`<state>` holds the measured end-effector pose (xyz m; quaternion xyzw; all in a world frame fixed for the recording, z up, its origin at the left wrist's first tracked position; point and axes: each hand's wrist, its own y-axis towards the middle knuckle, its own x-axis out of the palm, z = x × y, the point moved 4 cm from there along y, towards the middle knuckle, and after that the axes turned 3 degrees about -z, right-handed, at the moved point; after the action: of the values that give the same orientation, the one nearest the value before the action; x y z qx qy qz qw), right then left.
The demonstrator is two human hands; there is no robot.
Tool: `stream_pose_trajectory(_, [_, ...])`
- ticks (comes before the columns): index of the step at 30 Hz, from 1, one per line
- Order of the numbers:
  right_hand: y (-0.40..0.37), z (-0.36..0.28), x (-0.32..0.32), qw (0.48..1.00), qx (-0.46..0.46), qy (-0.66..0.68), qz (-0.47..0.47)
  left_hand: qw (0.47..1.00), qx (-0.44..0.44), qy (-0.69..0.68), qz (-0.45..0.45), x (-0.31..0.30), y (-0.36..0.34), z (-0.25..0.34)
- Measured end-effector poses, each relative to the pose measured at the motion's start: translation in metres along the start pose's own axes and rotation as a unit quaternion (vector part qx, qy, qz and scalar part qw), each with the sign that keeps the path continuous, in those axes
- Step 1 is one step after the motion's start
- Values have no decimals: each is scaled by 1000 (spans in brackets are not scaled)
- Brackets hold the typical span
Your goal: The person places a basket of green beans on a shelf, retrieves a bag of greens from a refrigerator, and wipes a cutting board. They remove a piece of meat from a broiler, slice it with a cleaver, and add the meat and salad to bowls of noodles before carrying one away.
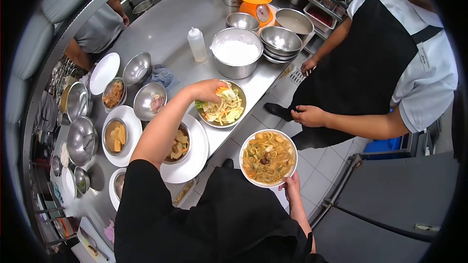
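My left hand [209, 91] reaches over the upper left rim of a metal bowl [243, 98] standing by the table edge. Its curled fingers are in among shredded cabbage and carrot [224, 90], and the fingertips are partly hidden. Thick pale noodles [229, 112] lie in the same bowl. My right hand [292, 185] grips a round white bowl [242, 158] by its lower right rim, in front of my body and off the table. Cooked noodles in brownish sauce [261, 165] fill it, with a dark piece in the middle.
Beyond the metal bowl stand a pot of white powder [237, 51], a squeeze bottle [197, 45], stacked bowls [281, 39] and an orange scale [257, 9]. Food bowls and white plates [197, 165] crowd the left. A co-worker in a black apron [360, 63] stands close right; another person [100, 27] works opposite.
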<state>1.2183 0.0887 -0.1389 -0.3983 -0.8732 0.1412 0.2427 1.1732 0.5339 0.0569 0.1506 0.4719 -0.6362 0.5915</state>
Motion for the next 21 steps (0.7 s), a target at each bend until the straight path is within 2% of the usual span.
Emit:
stream_pose_trajectory(2, [-3, 1, 3, 1000, -8, 13, 23, 999, 34, 4, -4, 1, 0, 2])
stream_pose_trajectory(6, [-8, 5, 10, 998, -22, 43, 45, 999, 32, 22, -25, 7, 2, 6])
stream_pose_trajectory(8, [-11, 8, 11, 997, -25, 57, 55, 995, 41, 89, -18, 10, -9, 20])
stream_pose_trajectory(11, [-14, 13, 12, 994, -36, 77, 75, 995, 29, 97, -20, -4, -20, 30])
stream_pose_trajectory(12, [-16, 15, 13, 993, -37, 79, 76, 990, 54, 126, 46, -10, -25, 29])
stream_pose_trajectory(13, [-18, 16, 12, 992, -42, 83, 81, 989, 54, 128, 45, -14, -27, 32])
stream_pose_trajectory(15, [-22, 22, 12, 991, -47, 89, 88, 995, -4, 84, 53, -23, -31, 32])
stream_pose_trajectory(16, [-25, 23, 11, 989, -48, 101, 93, 995, -2, 85, 52, -20, -29, 28])
stream_pose_trajectory(18, [-29, 29, 9, 987, -52, 114, 101, 991, 60, 97, 63, -3, -23, 19])
stream_pose_trajectory(21, [-37, 38, 3, 982, -52, 143, 108, 995, 51, 86, 25, 18, -14, 7])
